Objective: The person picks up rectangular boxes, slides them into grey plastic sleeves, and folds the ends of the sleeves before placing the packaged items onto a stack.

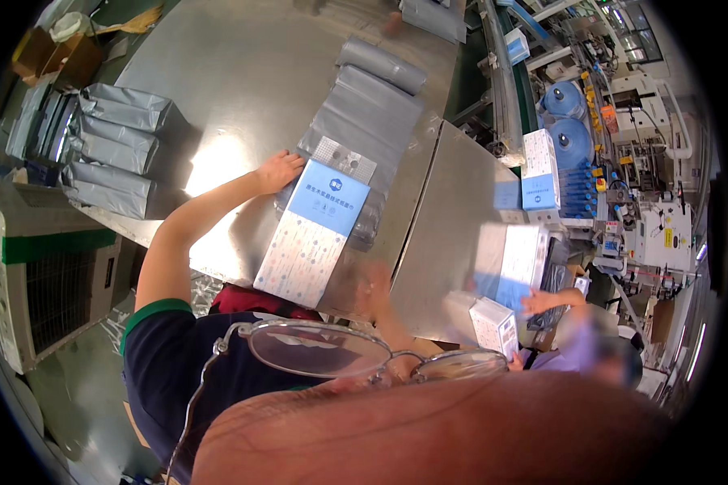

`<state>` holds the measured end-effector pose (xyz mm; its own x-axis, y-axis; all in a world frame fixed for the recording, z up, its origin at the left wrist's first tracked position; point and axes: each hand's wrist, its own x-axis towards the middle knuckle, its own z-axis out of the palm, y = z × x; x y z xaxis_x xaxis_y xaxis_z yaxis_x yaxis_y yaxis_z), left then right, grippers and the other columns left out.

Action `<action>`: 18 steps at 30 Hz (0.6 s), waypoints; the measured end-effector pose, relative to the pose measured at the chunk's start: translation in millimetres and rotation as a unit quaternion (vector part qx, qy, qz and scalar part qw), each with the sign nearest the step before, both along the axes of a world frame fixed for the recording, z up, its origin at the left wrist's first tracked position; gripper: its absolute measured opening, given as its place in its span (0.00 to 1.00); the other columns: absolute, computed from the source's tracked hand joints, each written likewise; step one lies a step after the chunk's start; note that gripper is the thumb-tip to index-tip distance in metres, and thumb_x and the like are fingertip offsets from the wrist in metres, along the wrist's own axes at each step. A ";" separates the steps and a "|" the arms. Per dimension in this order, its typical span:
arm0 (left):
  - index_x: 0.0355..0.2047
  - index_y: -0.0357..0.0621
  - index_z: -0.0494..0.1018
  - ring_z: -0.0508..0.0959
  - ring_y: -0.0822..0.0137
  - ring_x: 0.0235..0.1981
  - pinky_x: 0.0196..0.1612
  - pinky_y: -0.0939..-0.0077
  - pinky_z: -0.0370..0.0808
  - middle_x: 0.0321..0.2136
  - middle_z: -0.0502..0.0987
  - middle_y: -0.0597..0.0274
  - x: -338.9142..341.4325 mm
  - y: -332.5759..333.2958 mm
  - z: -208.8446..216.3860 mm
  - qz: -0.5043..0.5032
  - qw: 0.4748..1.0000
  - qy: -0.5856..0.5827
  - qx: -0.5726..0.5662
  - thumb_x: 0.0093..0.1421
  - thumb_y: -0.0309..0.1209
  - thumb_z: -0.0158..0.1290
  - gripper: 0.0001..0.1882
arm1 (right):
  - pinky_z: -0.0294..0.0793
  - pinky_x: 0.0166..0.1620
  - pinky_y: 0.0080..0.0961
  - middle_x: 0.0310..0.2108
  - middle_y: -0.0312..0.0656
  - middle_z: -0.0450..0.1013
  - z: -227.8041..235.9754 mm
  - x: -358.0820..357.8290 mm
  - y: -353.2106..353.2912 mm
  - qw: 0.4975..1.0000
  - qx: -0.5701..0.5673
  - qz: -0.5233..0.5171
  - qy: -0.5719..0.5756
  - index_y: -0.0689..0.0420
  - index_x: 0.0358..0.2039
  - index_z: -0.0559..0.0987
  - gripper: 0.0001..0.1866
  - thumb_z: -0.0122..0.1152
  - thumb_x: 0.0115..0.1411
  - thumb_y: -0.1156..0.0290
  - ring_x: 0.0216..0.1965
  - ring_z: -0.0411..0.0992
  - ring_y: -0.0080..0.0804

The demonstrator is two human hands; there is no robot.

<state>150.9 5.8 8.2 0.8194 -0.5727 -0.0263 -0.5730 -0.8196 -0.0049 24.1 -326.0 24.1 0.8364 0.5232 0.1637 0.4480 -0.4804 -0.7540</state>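
A long blue-and-white pack of tissues [314, 230] lies slanted on the metal table in front of me, with a perforated white tab at its far end. Grey plastic bags [372, 113] are spread flat beneath and beyond it. At the pack's far left edge my left hand [280, 172] has its fingers bent onto the edge of a grey plastic bag; its thumb is hidden. My right hand [372, 289] is beside the near right side of the pack, its fingers smeared by motion.
Rolled grey bags [382, 65] lie farther back. Filled grey parcels [113, 153] stand at the table's left edge. On the right, a co-worker's hand [542, 301] touches similar packs on an adjoining table [449, 218]. A conveyor and machinery [639, 162] run behind.
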 end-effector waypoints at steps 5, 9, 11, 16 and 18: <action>0.30 0.39 0.66 0.70 0.65 0.31 0.34 0.75 0.67 0.29 0.67 0.59 23.2 -20.1 -26.2 -0.111 0.993 -0.027 -0.024 0.42 0.27 0.44 0.12 | 0.60 0.44 0.30 0.38 0.50 0.66 -9.1 160.4 68.7 0.995 -0.063 -0.079 -0.015 0.59 0.39 0.69 0.19 0.40 0.53 0.60 0.40 0.64 0.43; 0.27 0.41 0.65 0.71 0.64 0.28 0.29 0.74 0.70 0.25 0.68 0.59 27.1 -14.7 -45.0 -0.084 0.996 -0.028 -0.020 0.44 0.27 0.44 0.08 | 0.64 0.34 0.34 0.34 0.46 0.69 -8.5 156.5 93.0 0.953 -0.277 -0.009 0.123 0.59 0.31 0.70 0.21 0.38 0.53 0.54 0.30 0.68 0.45; 0.24 0.42 0.65 0.71 0.64 0.27 0.27 0.74 0.70 0.24 0.69 0.59 29.7 -14.1 -41.5 -0.028 0.995 -0.028 -0.092 0.45 0.28 0.43 0.05 | 0.65 0.30 0.36 0.31 0.44 0.70 -17.7 145.1 97.2 0.972 -0.221 0.047 0.062 0.58 0.31 0.69 0.17 0.44 0.51 0.56 0.26 0.68 0.46; 0.21 0.43 0.63 0.71 0.63 0.26 0.26 0.73 0.69 0.22 0.69 0.61 28.5 -33.9 11.1 0.009 0.967 0.016 -0.254 0.46 0.28 0.43 0.03 | 0.65 0.31 0.35 0.27 0.44 0.69 13.7 169.6 136.7 0.938 -0.328 -0.109 -0.010 0.55 0.34 0.63 0.19 0.56 0.42 0.62 0.28 0.68 0.43; 0.21 0.43 0.63 0.71 0.62 0.25 0.27 0.73 0.68 0.21 0.68 0.61 21.6 -33.8 7.0 -0.075 0.970 -0.066 -0.222 0.45 0.28 0.43 0.03 | 0.65 0.33 0.34 0.26 0.43 0.69 15.7 177.2 132.2 0.935 -0.323 -0.141 -0.028 0.55 0.34 0.62 0.20 0.57 0.41 0.65 0.30 0.68 0.43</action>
<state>172.5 -28.0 15.2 0.7051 -0.6164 0.3507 -0.7046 -0.6648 0.2483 201.3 -193.8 39.8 0.9555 0.2882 -0.0624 0.2655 -0.9329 -0.2435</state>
